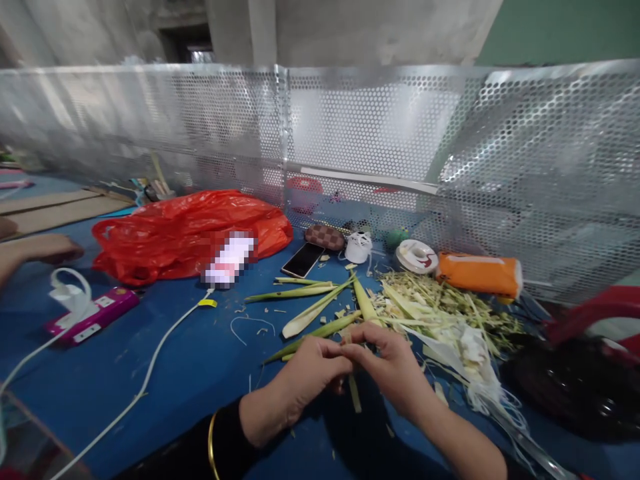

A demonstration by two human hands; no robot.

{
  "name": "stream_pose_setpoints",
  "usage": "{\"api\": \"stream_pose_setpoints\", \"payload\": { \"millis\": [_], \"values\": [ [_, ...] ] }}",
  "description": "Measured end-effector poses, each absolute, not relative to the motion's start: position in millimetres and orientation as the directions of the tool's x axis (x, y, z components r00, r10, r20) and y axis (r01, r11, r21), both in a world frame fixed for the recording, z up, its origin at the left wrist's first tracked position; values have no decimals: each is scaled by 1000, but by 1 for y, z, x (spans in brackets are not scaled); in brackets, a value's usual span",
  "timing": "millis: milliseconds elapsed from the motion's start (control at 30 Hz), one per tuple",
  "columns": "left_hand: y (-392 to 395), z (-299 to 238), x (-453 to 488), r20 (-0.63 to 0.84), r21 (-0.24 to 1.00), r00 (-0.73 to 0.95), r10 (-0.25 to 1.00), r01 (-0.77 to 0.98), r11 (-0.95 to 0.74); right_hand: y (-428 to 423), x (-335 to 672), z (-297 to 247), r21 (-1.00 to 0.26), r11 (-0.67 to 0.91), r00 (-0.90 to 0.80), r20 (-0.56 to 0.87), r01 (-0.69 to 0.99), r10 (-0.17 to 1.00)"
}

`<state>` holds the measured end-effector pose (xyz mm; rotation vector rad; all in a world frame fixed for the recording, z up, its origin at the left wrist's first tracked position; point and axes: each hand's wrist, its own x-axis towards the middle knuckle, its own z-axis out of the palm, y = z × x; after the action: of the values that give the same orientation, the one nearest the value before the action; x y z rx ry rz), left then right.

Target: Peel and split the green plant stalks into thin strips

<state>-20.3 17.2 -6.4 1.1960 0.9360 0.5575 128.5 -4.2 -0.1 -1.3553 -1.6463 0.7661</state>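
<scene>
My left hand point(311, 371) and my right hand point(393, 360) meet over the blue table, thumbs and fingertips pinched together. Between them is a narrow pale green leaf strip point(355, 395), its lower end hanging below the fingers. What the fingertips do to its upper end is mostly hidden. Just beyond the hands lie several long green leaf sheaths point(315, 312), one running under the left fingers. A heap of shredded leaf scraps point(425, 300) spreads out past the right hand, with a tangle of white thread point(493, 393) at its near side.
A red plastic bag point(170, 230) and a lit phone point(230, 260) on a white cable lie left, by a purple power strip point(97, 315). Behind are a dark phone point(303, 259), a ribbon spool point(417, 256) and an orange pack point(480, 273). Another person's hand point(55, 249) is far left.
</scene>
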Motion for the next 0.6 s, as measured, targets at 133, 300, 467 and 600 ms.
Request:
{"api": "stream_pose_setpoints", "payload": {
  "millis": [133,300,467,600],
  "values": [
    [18,-7,-21,-280,958,559,781,112,263,-7,125,-3,-877,152,44,193,456,980],
    [17,-10,-22,-244,969,594,766,170,177,-12,123,-6,-843,206,64,272,497,960],
    [17,-11,-20,-248,968,576,779,127,215,-8,124,-4,-817,259,52,332,515,942],
    [19,-4,-20,-243,954,457,856,-45,295,-8,134,8,-766,320,100,444,557,890]
  ]
}}
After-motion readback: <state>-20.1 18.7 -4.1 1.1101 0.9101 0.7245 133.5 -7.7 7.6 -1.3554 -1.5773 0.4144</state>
